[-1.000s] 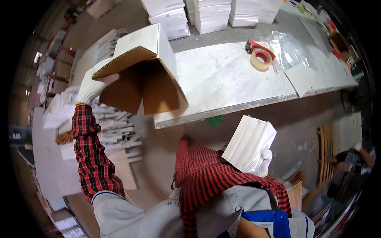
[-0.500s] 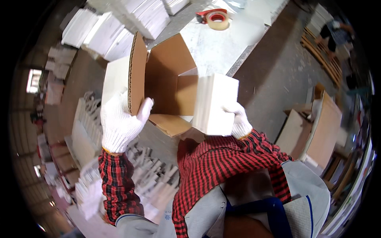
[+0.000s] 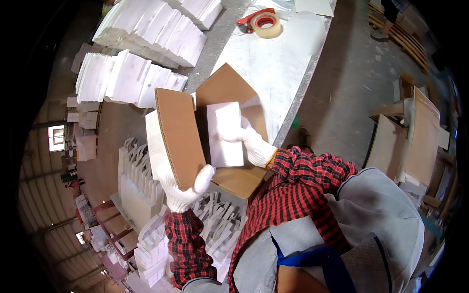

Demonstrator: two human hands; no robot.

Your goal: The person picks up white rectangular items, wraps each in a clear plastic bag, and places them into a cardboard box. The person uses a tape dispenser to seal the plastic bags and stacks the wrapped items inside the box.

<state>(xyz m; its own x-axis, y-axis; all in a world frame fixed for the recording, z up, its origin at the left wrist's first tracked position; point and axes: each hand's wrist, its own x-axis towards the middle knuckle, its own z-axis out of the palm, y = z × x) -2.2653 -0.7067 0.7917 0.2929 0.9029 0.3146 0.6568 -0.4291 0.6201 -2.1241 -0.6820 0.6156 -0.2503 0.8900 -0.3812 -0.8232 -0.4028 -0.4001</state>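
At far left, stacks of white slabs (image 3: pixel 151 36) stand beyond the work. Next comes the gloved left hand (image 3: pixel 180 191), its grip closed on the near flap of the cardboard box (image 3: pixel 225 87), thumb on the brown inner face. That grip should hold the flap folded back and steady the box against any push. The white block (image 3: pixel 222 146) is at the box's open mouth, between the flaps; how deep it reaches, I cannot tell. Lining its edges up with the walls and easing it in straight would likely spare its corners. Just right, the gloved right hand (image 3: pixel 255 142) has its grip closed round the block's side; those fingers need room beside the wall. Behind, a tape dispenser (image 3: pixel 268 32) lies on the table (image 3: pixel 286 61).
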